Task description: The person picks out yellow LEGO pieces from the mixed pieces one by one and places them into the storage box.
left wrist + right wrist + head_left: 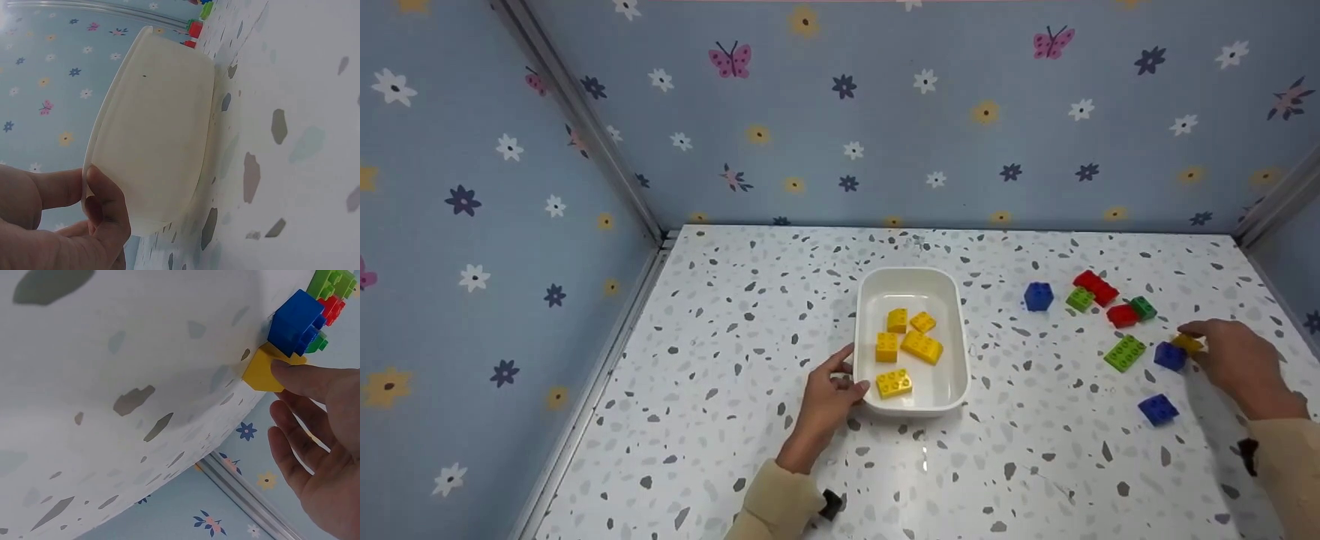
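A white plastic tub (911,286) stands mid-table with several yellow toy bricks (922,347) inside. My left hand (826,394) grips the tub's near left rim, as the left wrist view also shows, with thumb and fingers pinching the wall (152,129). Over at the right, my right hand (1243,361) pinches a yellow brick (263,370) between thumb and fingers. That brick is at the tabletop, right beside a blue brick (295,323). Part of the yellow brick is hidden by the thumb.
Near the right hand lie a light green brick (1125,353), another blue brick (1158,409), red bricks (1096,288), a dark green brick (1143,307) and a small light green one (1080,299). One blue brick (1039,296) sits nearer the tub. Flowered walls (885,112) border the table.
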Action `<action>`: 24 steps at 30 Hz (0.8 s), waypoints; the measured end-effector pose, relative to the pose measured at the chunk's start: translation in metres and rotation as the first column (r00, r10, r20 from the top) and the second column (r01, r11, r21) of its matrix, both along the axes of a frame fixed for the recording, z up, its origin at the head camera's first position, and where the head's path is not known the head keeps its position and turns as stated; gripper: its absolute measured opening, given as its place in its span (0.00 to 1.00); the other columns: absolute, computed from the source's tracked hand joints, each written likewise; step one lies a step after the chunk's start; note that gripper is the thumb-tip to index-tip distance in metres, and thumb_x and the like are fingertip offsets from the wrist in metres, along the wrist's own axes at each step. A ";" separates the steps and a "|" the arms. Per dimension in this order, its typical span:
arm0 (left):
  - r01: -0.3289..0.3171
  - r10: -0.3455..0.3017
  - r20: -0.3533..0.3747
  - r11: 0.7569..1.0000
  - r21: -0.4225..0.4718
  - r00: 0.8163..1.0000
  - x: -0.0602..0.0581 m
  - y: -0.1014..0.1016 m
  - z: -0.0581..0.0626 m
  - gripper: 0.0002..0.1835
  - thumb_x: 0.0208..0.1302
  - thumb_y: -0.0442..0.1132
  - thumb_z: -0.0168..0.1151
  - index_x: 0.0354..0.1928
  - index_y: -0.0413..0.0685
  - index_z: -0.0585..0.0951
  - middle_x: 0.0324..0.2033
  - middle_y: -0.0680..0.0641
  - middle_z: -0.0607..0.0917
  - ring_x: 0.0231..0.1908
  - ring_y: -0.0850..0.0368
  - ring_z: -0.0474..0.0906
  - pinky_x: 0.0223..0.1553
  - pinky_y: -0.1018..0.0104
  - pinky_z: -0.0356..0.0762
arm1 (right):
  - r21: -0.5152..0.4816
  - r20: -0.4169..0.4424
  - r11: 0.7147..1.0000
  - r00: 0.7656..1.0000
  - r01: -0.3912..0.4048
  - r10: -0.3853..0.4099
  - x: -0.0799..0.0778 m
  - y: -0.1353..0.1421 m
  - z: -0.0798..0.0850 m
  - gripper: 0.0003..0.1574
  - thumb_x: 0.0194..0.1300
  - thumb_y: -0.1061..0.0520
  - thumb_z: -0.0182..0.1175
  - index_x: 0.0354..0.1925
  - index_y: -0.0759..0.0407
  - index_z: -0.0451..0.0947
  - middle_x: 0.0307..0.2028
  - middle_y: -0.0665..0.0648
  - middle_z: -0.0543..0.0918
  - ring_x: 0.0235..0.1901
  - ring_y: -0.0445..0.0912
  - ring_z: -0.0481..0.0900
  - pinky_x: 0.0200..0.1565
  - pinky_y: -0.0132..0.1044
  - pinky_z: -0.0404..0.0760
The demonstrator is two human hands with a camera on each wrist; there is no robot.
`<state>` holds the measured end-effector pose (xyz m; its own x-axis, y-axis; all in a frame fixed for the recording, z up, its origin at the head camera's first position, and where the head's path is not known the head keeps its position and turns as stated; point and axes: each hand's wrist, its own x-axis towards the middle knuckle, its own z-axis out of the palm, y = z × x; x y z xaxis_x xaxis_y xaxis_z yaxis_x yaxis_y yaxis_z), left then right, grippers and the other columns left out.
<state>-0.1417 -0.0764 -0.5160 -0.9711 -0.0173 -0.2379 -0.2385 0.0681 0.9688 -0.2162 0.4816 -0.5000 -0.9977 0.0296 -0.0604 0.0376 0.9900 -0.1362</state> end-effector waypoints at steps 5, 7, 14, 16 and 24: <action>-0.010 0.010 0.018 1.000 -0.014 1.000 0.000 0.002 0.001 0.37 0.69 0.24 0.65 0.79 0.42 0.68 0.54 0.36 0.75 0.41 0.54 0.80 0.43 0.63 0.87 | 0.010 0.010 1.000 1.000 -0.006 0.006 -0.001 0.002 0.001 0.26 0.60 0.75 0.69 0.57 0.79 0.78 0.53 0.82 0.80 0.52 0.77 0.76 0.54 0.73 0.76; -0.012 0.012 0.025 1.000 -0.022 1.000 0.000 0.002 0.001 0.37 0.69 0.25 0.66 0.79 0.43 0.68 0.54 0.37 0.75 0.41 0.54 0.79 0.43 0.63 0.87 | 0.008 0.007 1.000 1.000 -0.008 0.008 -0.001 0.003 0.002 0.27 0.60 0.75 0.70 0.57 0.79 0.77 0.53 0.82 0.80 0.51 0.77 0.76 0.54 0.73 0.76; -0.009 0.010 0.027 1.000 -0.027 1.000 0.000 0.002 0.001 0.37 0.69 0.25 0.66 0.79 0.43 0.67 0.54 0.37 0.75 0.40 0.55 0.78 0.44 0.64 0.87 | 0.014 -0.058 1.000 0.998 -0.017 0.018 0.004 -0.002 0.012 0.26 0.59 0.77 0.68 0.57 0.81 0.77 0.50 0.82 0.80 0.48 0.76 0.76 0.53 0.75 0.75; -0.007 0.008 0.021 1.000 -0.023 1.000 0.000 0.001 0.001 0.38 0.69 0.25 0.66 0.79 0.42 0.67 0.54 0.37 0.75 0.39 0.55 0.78 0.43 0.64 0.87 | 0.020 -0.085 1.000 0.996 -0.022 0.024 0.004 -0.006 0.016 0.26 0.59 0.78 0.69 0.57 0.80 0.78 0.50 0.82 0.81 0.47 0.75 0.77 0.51 0.74 0.76; 0.004 -0.004 0.007 1.000 0.002 1.000 0.000 0.000 0.001 0.37 0.69 0.24 0.65 0.79 0.40 0.67 0.54 0.36 0.75 0.39 0.56 0.79 0.43 0.63 0.87 | 0.034 -0.162 0.994 0.981 -0.101 0.105 0.003 -0.031 0.029 0.29 0.56 0.76 0.72 0.57 0.76 0.80 0.48 0.79 0.83 0.42 0.71 0.78 0.41 0.67 0.82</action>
<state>-0.1420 -0.0763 -0.5147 -0.9696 -0.0125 -0.2445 -0.2448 0.0670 0.9673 -0.2128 0.4508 -0.4712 -0.9919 -0.0744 0.1031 -0.0854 0.9906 -0.1070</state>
